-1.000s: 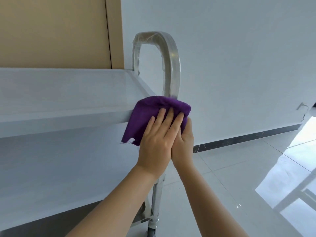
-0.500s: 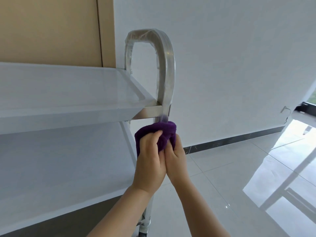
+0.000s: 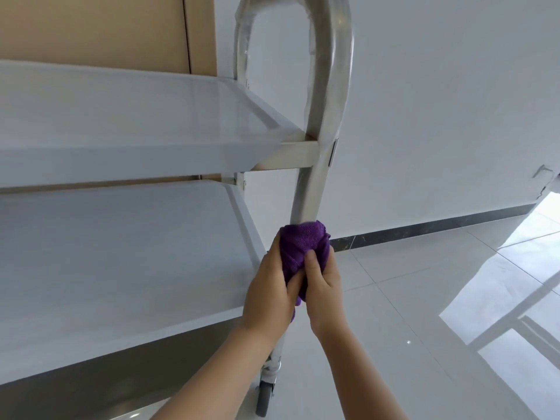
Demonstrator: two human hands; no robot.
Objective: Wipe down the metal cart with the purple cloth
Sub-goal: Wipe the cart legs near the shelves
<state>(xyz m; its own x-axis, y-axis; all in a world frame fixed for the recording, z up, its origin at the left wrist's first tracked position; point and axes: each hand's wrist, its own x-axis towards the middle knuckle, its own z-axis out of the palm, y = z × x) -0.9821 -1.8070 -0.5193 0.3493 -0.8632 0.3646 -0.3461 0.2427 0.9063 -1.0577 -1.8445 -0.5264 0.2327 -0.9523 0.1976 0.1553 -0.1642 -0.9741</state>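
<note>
Head view: purple cloth (image 3: 303, 247) was seen wrapped around the near upright post of the metal cart (image 3: 306, 192), below the upper shelf (image 3: 136, 116). It was gripped by both the left hand (image 3: 269, 295) and the right hand (image 3: 322, 286), fingers curled round it. A caster wheel (image 3: 264, 400) was noted on the tiled floor (image 3: 424, 283).
</note>
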